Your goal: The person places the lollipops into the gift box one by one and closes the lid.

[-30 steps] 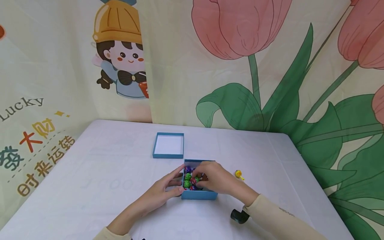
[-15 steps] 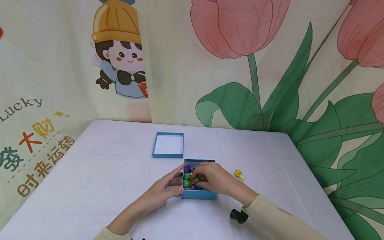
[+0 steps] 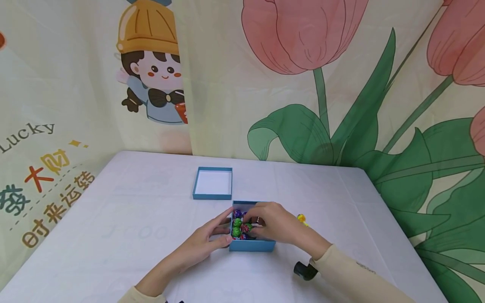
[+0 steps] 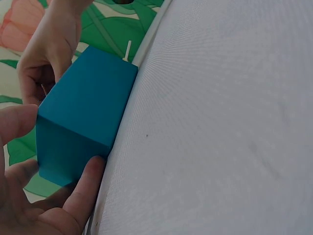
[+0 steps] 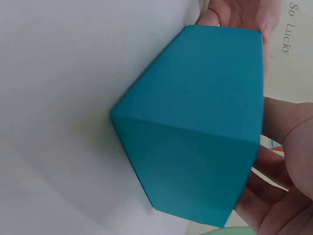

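A blue box (image 3: 251, 246) stands unlidded on the table, holding several wrapped lollipops, among them green lollipops (image 3: 236, 232) and a purple lollipop (image 3: 237, 213). My left hand (image 3: 207, 237) touches the box's left side, fingers extended along the wall and thumb at the near corner. Over the right part of the box, my right hand (image 3: 273, 223) reaches in with curled fingers, pinching a red lollipop (image 3: 246, 227). Its fingertips are partly hidden, and the right wrist view shows mainly the box's outer walls (image 5: 190, 83). A yellow lollipop (image 3: 301, 218) lies on the table right of the box.
The shallow blue lid (image 3: 212, 197), white inside, lies behind the box to the left. A black object (image 3: 305, 271) shows by the right cuff. The white-covered table (image 3: 151, 202) meets a printed backdrop (image 3: 219, 84) at its far edge.
My right hand has shifted slightly right, still inside the box, and the red lollipop has shifted a little with it. My left hand has stayed at the box's side.
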Demonstrator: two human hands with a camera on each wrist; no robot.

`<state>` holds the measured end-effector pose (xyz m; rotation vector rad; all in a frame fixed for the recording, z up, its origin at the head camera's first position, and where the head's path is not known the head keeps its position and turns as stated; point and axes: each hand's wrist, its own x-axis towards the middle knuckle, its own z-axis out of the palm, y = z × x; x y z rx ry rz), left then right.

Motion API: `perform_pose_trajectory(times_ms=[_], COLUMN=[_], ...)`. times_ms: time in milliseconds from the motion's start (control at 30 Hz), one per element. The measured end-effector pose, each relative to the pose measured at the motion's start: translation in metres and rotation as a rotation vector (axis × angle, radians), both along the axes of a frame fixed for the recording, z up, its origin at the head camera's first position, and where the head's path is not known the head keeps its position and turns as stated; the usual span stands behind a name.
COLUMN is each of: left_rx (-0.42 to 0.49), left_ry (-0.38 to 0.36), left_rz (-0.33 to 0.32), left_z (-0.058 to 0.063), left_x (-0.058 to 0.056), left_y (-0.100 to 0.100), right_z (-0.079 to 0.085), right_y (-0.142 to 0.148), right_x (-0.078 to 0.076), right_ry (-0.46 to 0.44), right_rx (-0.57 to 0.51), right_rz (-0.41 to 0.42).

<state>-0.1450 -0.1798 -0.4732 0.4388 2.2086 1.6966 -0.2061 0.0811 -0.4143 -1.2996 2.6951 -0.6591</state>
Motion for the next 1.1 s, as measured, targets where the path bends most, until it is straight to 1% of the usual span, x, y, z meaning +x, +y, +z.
perform_pose_trajectory(times_ms=[133,367,533,667,833,1000,1100], left_rx=[-0.007,-0.008,-0.009,-0.007,0.002,0.010,0.009], left_ry=[0.003,-0.004,-0.001,0.002,-0.002,-0.006,-0.005], left_rz=[0.003,0.013,0.012,0.009,0.007,0.004,0.004], left_z=[0.000,-0.001,-0.001,-0.001,0.001,0.002,0.002], left_x=[-0.001,-0.001,-0.001,0.000,0.000,0.001,0.001], left_y=[0.000,-0.001,0.000,0.000,0.000,0.000,0.000], right_z=[0.008,0.018,0.020,0.021,0.021,0.015,0.010], right_y=[0.009,0.026,0.039,0.052,0.067,0.080,0.089], right_x=[-0.002,-0.007,-0.011,-0.013,-0.016,-0.020,-0.023], right_ry=[0.011,0.020,0.027,0.032,0.037,0.038,0.029], right_rx=[-0.042,-0.078,-0.094,-0.110,-0.095,-0.074,-0.059], right_rz=[0.005,-0.045,-0.083,-0.123,-0.204,-0.280,-0.308])
